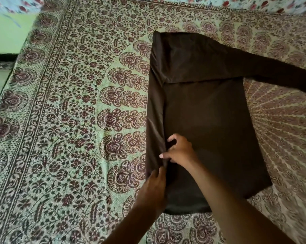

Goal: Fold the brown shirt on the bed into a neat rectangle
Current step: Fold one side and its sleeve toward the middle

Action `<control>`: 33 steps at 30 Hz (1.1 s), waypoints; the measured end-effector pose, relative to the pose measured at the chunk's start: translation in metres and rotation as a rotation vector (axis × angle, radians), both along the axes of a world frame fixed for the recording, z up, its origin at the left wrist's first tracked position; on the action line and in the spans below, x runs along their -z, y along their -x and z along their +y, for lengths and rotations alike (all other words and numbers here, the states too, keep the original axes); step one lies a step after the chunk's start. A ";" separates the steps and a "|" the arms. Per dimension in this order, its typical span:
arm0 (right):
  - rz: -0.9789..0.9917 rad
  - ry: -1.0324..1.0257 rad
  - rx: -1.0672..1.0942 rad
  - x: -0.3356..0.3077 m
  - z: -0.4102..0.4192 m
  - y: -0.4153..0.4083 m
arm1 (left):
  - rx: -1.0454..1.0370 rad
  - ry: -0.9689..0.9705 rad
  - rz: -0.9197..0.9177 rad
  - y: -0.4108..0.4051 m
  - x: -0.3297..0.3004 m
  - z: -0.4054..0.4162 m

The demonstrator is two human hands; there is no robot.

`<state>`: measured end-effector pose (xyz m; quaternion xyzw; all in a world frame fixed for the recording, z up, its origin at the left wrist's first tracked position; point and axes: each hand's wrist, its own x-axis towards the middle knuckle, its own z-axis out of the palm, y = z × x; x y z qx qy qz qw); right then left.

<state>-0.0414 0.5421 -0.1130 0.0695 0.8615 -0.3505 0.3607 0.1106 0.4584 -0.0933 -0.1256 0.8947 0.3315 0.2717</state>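
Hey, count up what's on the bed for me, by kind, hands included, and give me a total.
Brown shirt: 1
Patterned bedspread: 1
Hands: 2, the left hand and the right hand, both on the shirt's folded left edge
Total: 4

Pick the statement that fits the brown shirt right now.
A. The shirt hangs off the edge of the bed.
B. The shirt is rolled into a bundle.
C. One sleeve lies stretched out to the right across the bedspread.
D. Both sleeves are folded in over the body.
C: the brown shirt lies flat on the bedspread, its one sleeve stretched out to the right, unfolded, while both hands work its left edge.
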 end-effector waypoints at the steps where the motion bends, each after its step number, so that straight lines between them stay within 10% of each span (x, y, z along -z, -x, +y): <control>1: 0.018 -0.019 -0.019 -0.001 0.004 -0.003 | 0.025 -0.017 0.024 -0.002 0.000 0.003; 12: 0.114 -0.068 -0.093 -0.006 0.041 -0.034 | -0.114 0.234 0.497 0.015 0.005 -0.029; 21: 0.085 -0.116 -0.214 -0.003 0.053 -0.030 | 0.389 0.329 0.167 0.028 0.035 -0.066; 33: 0.126 -0.087 -0.173 0.005 0.037 -0.048 | 0.266 0.217 0.285 0.001 0.032 -0.070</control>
